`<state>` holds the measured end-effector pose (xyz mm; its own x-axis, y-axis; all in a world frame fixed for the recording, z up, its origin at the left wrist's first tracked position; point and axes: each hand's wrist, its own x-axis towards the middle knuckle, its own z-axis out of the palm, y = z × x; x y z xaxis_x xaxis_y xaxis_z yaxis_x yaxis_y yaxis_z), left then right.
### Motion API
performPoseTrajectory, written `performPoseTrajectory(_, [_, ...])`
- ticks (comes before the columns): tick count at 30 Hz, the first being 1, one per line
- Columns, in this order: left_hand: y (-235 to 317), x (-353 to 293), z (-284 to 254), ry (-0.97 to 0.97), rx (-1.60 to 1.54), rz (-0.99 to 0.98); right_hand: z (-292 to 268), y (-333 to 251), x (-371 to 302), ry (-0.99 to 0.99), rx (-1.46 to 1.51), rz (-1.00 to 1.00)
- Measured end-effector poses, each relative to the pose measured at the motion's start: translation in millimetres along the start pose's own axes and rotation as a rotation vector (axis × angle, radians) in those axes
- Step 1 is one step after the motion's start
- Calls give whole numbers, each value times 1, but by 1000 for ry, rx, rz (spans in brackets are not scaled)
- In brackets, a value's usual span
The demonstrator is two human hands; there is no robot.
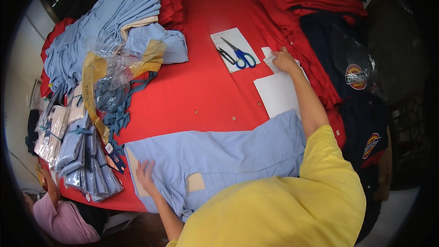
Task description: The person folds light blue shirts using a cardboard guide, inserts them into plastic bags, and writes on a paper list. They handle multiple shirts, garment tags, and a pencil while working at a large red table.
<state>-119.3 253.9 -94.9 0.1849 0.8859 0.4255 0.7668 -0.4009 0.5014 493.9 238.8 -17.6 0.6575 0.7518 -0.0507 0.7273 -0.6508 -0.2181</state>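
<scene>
Left hand (pixel 146 177) lies with fingers spread on the near left part of the blue garment (pixel 228 148), beside its tan panel (pixel 133 167); right hand (pixel 286 61) is over small white slips (pixel 270 65), well beyond the cloth's far right corner, and whether its fingers are closed on one I cannot tell. White paper (pixel 273 96) runs under that corner. Faint handwriting marks the sheet (pixel 218 39) beneath the blue-handled scissors (pixel 245 59); yellow tape (pixel 94 91) carries dark print, and dark clothes (pixel 320 29) at right show oval emblems (pixel 356 77). Soft, wrinkled, the garment shows a squarish tan patch (pixel 196 182). Glossy plastic wraps the folded packs (pixel 73 144) at left; smooth red cloth (pixel 201 87) covers the table.
</scene>
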Motion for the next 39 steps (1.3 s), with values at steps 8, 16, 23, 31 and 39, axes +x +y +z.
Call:
performPoseTrajectory(8, [6,3,1,-2,-11,-2,23,28,-13,235,-79,-69])
performPoseTrajectory(16, [-1,1,3,1,-8,9,23,56,14,196,350,28])
performPoseTrajectory(23, [7,1,-2,-8,-10,-16,13,-1,-16,130,-105,93])
performPoseTrajectory(31, [0,1,0,-11,-32,-24,34,-10,-40,313,-189,-227])
performPoseTrajectory(39, [9,1,-3,2,-29,3,35,3,-13,300,-70,58])
